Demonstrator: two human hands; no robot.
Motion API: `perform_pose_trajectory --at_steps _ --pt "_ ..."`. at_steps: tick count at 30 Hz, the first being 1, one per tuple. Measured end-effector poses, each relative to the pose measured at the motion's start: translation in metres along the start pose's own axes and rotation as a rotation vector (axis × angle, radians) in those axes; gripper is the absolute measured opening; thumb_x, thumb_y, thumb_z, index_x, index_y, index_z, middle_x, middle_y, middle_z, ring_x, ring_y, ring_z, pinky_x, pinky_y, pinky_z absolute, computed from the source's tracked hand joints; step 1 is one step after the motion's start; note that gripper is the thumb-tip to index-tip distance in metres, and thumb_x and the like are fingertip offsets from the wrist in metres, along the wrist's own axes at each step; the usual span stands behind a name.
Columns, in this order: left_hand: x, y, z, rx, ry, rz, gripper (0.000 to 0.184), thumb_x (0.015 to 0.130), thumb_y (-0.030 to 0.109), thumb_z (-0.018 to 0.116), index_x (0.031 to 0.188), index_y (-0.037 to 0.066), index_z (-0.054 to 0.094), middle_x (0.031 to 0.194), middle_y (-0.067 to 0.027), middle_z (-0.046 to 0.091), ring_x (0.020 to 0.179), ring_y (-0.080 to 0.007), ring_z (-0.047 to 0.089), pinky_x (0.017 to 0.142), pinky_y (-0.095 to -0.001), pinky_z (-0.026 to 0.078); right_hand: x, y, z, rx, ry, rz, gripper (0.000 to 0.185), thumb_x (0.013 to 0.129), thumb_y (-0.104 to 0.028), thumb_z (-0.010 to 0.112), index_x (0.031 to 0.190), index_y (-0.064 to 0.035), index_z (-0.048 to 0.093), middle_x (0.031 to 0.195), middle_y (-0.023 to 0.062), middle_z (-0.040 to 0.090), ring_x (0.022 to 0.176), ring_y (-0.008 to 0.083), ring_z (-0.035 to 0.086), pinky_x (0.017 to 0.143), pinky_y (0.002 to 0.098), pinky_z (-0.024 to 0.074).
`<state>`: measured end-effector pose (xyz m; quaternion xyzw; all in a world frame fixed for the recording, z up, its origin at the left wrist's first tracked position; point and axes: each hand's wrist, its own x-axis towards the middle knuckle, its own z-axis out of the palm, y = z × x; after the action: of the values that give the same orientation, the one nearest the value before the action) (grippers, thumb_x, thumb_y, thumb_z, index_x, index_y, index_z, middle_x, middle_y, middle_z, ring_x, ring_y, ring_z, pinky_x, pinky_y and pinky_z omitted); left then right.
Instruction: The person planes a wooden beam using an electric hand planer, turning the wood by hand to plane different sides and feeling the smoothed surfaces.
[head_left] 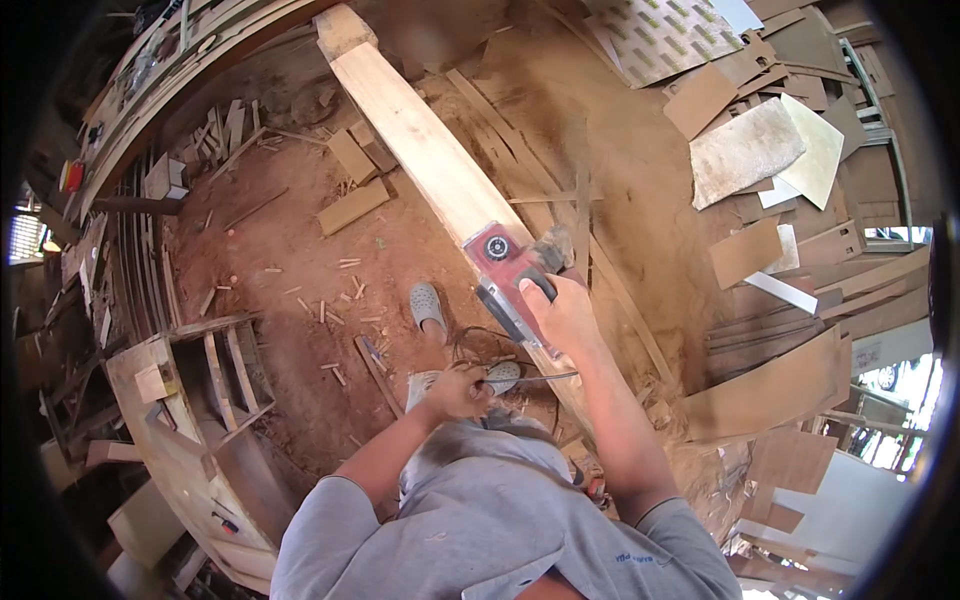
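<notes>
A long pale wooden plank (420,145) runs from the upper middle down toward my body. On it sits a red electric planer (510,258) with a round black dial at its front. My right hand (562,318) is wrapped round the planer's black rear handle. Blurred brownish chips or dust show at the tool's right side. My left hand (462,391) is closed in front of my waist on a thin dark power cord (535,379), which stretches right toward the plank. Part of the cord is hidden by the fingers.
Small wood offcuts (333,313) and boards (353,207) lie on the reddish dirt floor. A wooden cabinet frame (185,440) stands at left. Stacked panels (770,390) lean at right. More cord loops near my grey clogs (427,305).
</notes>
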<state>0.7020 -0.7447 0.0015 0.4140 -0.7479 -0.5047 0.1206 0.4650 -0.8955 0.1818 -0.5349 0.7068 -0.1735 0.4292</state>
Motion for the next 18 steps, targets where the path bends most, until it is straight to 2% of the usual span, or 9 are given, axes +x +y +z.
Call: perform_pose_trajectory --at_steps 2,5,8,11,14,15,18 --pt "-0.007 -0.004 -0.033 -0.057 0.010 -0.094 0.038 0.085 0.036 0.084 0.109 0.008 0.072 0.112 -0.0169 0.074 0.100 -0.0426 0.073 0.090 -0.0525 0.058 0.011 0.000 0.006 -0.009 0.005 -0.020 0.051 0.103 -0.046 0.068 0.095 0.0036 0.077 0.084 0.0284 0.075 0.084 0.0462 0.075 0.077 0.0536 0.0558" --pt "-0.011 -0.043 -0.047 0.070 0.017 -0.101 0.046 0.083 0.028 0.084 0.120 0.007 0.068 0.116 -0.0202 0.073 0.103 -0.0472 0.073 0.090 -0.0562 0.060 0.026 -0.009 0.012 -0.024 0.016 -0.051 0.051 0.103 -0.045 0.068 0.093 0.0035 0.076 0.083 0.0282 0.074 0.082 0.0465 0.075 0.076 0.0538 0.0557" --pt "-0.014 -0.076 -0.082 0.176 -0.062 -0.379 0.039 0.083 0.015 0.083 0.119 0.009 0.069 0.117 -0.0181 0.072 0.117 -0.0414 0.072 0.092 -0.0530 0.059 0.042 -0.020 0.017 -0.025 0.006 -0.059 0.050 0.103 -0.045 0.069 0.092 0.0033 0.076 0.082 0.0278 0.074 0.081 0.0463 0.075 0.076 0.0534 0.0558" --pt "-0.032 -0.114 -0.108 0.237 0.240 -0.398 0.031 0.091 0.010 0.077 0.121 0.008 0.070 0.120 -0.0186 0.071 0.110 -0.0422 0.074 0.088 -0.0522 0.060 0.057 -0.034 0.022 -0.026 0.011 -0.055 0.049 0.103 -0.045 0.069 0.092 0.0032 0.076 0.081 0.0280 0.074 0.081 0.0460 0.074 0.076 0.0529 0.0558" --pt "-0.033 -0.119 -0.140 0.180 0.521 -0.495 0.037 0.091 0.003 0.073 0.127 0.006 0.067 0.123 -0.0188 0.068 0.111 -0.0446 0.071 0.088 -0.0541 0.058 0.076 -0.047 0.030 -0.021 0.013 -0.049 0.050 0.103 -0.045 0.069 0.093 0.0033 0.076 0.081 0.0280 0.074 0.081 0.0459 0.074 0.076 0.0526 0.0557" --pt "-0.031 -0.112 -0.154 0.157 0.596 -0.498 0.024 0.100 0.011 0.072 0.123 0.004 0.069 0.113 -0.0182 0.069 0.102 -0.0414 0.072 0.084 -0.0495 0.058 0.082 -0.051 0.033 -0.018 0.011 -0.045 0.050 0.103 -0.045 0.069 0.093 0.0034 0.076 0.081 0.0280 0.074 0.081 0.0458 0.074 0.076 0.0525 0.0557" --pt "-0.014 -0.106 -0.181 0.029 0.847 -0.395 0.021 0.110 0.020 0.067 0.118 0.001 0.069 0.105 -0.0185 0.071 0.095 -0.0369 0.072 0.084 -0.0445 0.058 0.101 -0.061 0.045 0.012 0.035 -0.085 0.050 0.105 -0.043 0.066 0.088 0.0041 0.071 0.073 0.0211 0.066 0.069 0.0361 0.064 0.069 0.0489 0.0489"
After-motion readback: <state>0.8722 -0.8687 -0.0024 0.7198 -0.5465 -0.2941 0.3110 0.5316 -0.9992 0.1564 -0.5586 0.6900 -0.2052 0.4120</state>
